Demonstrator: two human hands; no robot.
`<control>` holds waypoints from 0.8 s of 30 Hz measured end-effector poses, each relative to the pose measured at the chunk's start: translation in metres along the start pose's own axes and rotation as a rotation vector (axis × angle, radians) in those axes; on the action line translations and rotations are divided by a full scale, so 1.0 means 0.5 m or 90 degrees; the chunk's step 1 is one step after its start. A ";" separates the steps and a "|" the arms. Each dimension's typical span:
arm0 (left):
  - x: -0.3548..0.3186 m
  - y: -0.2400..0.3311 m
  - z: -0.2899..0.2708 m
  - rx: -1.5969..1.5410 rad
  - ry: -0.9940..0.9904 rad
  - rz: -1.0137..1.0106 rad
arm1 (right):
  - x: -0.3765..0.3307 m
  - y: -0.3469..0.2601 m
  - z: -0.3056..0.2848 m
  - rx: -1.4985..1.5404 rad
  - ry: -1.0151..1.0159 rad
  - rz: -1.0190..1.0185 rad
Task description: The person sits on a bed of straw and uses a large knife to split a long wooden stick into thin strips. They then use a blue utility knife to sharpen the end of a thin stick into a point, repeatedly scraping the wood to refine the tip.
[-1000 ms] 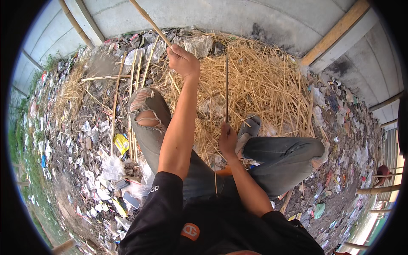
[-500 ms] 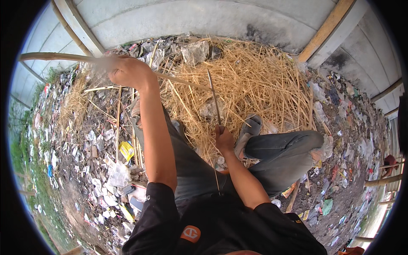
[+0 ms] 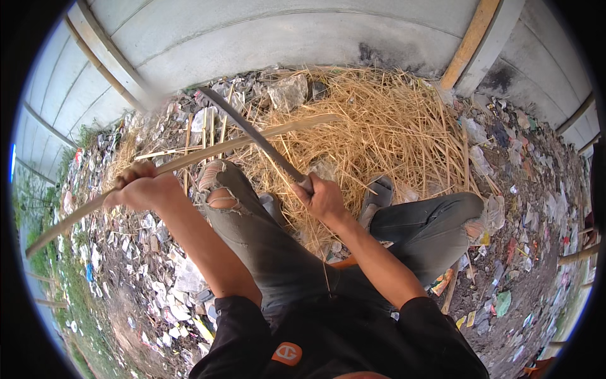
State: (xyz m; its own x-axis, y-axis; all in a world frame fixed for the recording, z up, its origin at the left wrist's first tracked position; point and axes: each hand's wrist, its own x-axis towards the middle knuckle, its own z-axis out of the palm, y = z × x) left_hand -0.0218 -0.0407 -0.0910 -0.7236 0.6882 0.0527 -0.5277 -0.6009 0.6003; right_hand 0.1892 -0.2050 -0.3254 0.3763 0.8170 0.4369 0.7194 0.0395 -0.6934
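Observation:
My left hand (image 3: 144, 188) grips a long pale bamboo strip (image 3: 208, 151) that runs from the lower left up to the right across my knee. A long dark knife (image 3: 249, 131) is held by its handle in my right hand (image 3: 323, 197), the blade slanting up to the left and crossing the strip. I sit with my legs in torn grey jeans (image 3: 252, 234) bent in front of me, over a heap of straw-coloured shavings (image 3: 379, 126).
A grey concrete wall (image 3: 284, 38) with wooden posts (image 3: 470, 41) rises behind the shavings. Littered scraps and plastic bits (image 3: 126, 265) cover the ground to left and right. More bamboo sticks (image 3: 189, 136) lie beside my left knee. A grey sandal (image 3: 379, 192) is by my right leg.
My left hand has swung down and left, bringing the bamboo strip from upright to lying across my knee. The knife has tilted left over the strip.

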 end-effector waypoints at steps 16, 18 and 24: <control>0.327 0.303 -0.156 -0.250 0.094 0.223 | 0.060 0.279 -0.081 -0.479 0.143 0.259; 0.313 0.306 -0.186 -0.261 0.090 0.153 | 0.031 0.185 -0.076 -0.216 -0.172 0.343; 0.249 0.231 -0.203 -0.263 0.083 0.070 | -0.203 0.070 0.044 0.009 -0.609 0.430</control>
State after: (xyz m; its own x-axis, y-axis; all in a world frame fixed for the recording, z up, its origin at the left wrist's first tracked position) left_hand -0.2181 -0.0659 -0.0962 -0.8218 0.5695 -0.0187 -0.5582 -0.7981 0.2266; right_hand 0.1632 -0.2739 -0.4067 0.0824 0.7734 -0.6285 0.5326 -0.5672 -0.6282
